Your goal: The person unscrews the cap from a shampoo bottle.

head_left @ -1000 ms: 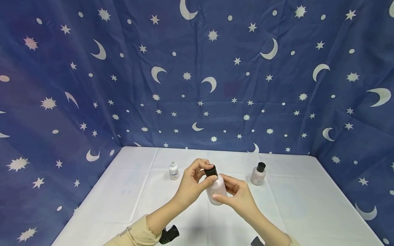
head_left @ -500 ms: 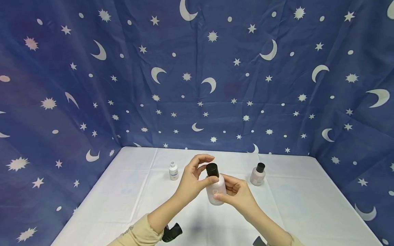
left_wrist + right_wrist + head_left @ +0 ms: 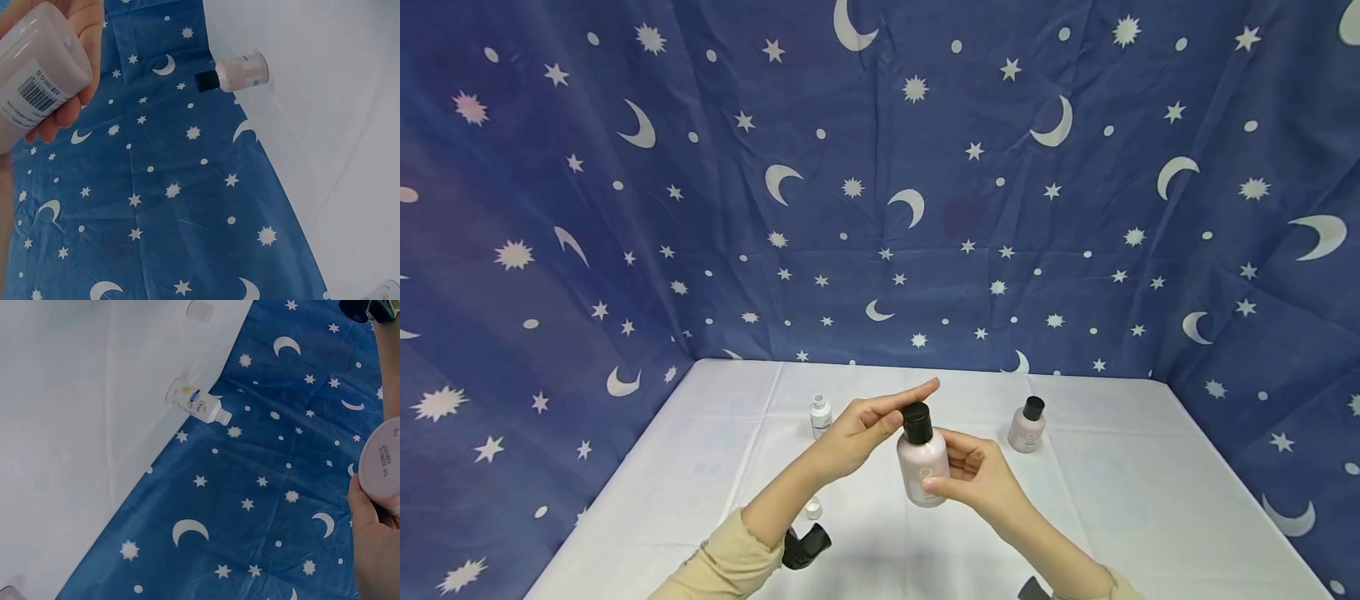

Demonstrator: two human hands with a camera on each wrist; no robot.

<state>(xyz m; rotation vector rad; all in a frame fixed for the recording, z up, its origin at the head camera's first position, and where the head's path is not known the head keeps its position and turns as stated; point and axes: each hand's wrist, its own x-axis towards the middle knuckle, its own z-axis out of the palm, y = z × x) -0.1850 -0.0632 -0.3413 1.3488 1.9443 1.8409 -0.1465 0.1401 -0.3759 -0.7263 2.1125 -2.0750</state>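
In the head view, my right hand [image 3: 983, 477] holds a pale pink bottle [image 3: 921, 467] with a black cap [image 3: 917, 423] above the table. Its thumb lies across the front and the other fingers go behind. The bottle's bottom [image 3: 380, 464] faces the right wrist camera, and a barcode side [image 3: 39, 87] shows in the left wrist view. My left hand [image 3: 859, 432] is beside the cap, fingers stretched out over its top and thumb tip at its left side. Whether the fingers touch the cap top is hard to see.
A second pink bottle [image 3: 1027, 427] with a black cap stands at the right on the white table [image 3: 1120, 483]. An uncapped small white bottle [image 3: 821, 415] stands behind my left hand. A small white cap [image 3: 813, 507] lies near my left forearm. A starry blue curtain [image 3: 880, 217] surrounds the table.
My left hand has let go of the black cap; its fingers have straightened and it has moved slightly left. The small white cap has come into view. My right hand still holds the bottle.
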